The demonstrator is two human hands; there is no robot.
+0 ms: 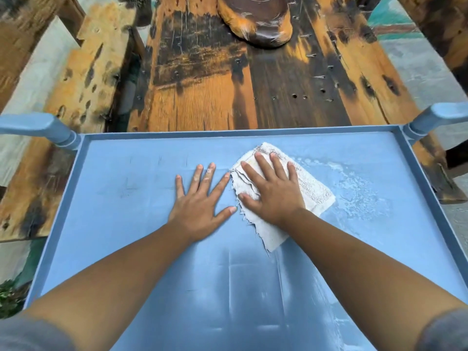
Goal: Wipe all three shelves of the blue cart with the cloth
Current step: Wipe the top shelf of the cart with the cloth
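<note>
On top shelf (106,198) of blue cart: left hand (200,198), flat, fingers spread, holding nothing, braces. Just right, right hand (273,188) presses white cloth (311,191) with straight fingers. Wet smears (354,188) lie further right; overlapping strokes and even pressure would serve best.

Top shelf (126,224) of cart: cloth (314,193) lies right of centre, nearer the far edge than the near one. Right hand (273,191) flat on the cloth. Left hand (200,206) flat on the shelf, just beside the cloth's left edge. Posts (63,138) at both far corners. Behind the far edge, a plank surface (202,84); round block (255,21) on its far end.
</note>
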